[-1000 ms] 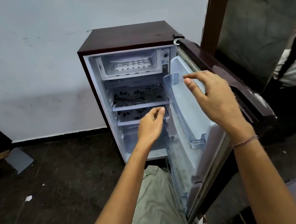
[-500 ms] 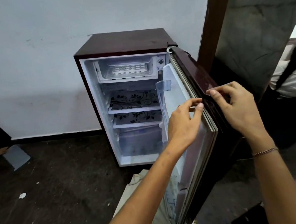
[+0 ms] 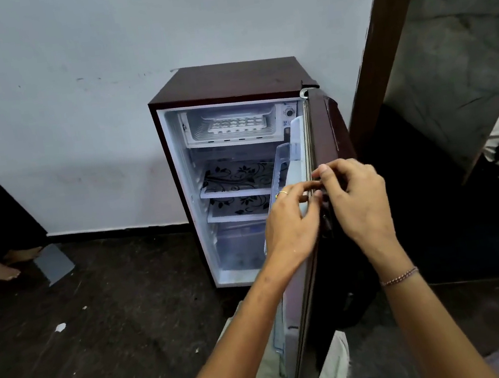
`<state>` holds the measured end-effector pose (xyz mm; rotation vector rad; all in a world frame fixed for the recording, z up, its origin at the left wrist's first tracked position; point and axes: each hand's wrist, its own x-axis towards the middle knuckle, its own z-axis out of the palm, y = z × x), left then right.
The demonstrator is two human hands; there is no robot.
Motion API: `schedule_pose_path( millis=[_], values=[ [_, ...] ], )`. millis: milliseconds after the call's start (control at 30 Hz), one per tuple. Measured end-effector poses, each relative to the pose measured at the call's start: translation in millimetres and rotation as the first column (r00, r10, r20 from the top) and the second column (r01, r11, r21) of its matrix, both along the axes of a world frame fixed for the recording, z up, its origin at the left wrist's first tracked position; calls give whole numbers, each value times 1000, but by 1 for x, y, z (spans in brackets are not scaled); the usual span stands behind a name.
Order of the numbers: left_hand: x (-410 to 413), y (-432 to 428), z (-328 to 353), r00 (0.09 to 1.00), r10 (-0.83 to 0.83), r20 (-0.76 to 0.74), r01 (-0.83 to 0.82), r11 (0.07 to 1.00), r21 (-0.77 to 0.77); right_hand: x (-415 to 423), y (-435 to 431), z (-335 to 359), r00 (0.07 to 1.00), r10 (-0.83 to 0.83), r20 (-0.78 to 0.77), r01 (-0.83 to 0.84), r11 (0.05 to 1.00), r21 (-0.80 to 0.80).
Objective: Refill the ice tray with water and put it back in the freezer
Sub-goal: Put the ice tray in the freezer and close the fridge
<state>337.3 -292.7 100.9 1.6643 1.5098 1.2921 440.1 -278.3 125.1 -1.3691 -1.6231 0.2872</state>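
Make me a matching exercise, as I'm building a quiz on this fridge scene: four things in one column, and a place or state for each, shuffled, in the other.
Things
1. ice tray
2. fridge door
3. ring
4. bracelet

Places or states
A. at the wrist of the right hand
B. in the freezer compartment at the top
C. on a finger of the left hand
D. part open, gripped at its edge by both hands

Pairs: 1-B, 2-D, 3-C, 4-A
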Motion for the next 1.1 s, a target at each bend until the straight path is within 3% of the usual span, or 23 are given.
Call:
schedule_pose_path(
  millis=[167,333,500,633,767,900,1100],
  values=[
    [-29,-3,4,992,127,-15,-126,991,39,-40,3,-3,983,58,-173,-58,998,7],
    [-66,-3,4,962,265,-70,-259,962,86,-82,10,-10,977,105,-184,-98,994,45],
    [-96,-1,-3,931,340,-134,-318,935,159,-110,20,-18,906,274,-324,-244,961,130],
    [-126,6,-8,907,384,-171,-353,917,186,-113,19,-43,916,206,-345,-138,968,210],
    [-153,10,-12,907,355,-226,-319,931,179,-119,17,-87,923,91,-375,-94,996,11],
    [-175,17,-15,912,339,-230,-300,935,187,-143,16,-119,906,141,-399,-285,901,-328],
    [-200,9,-33,804,548,-230,-473,824,311,-172,28,-137,840,149,-522,-392,831,-395]
  ],
)
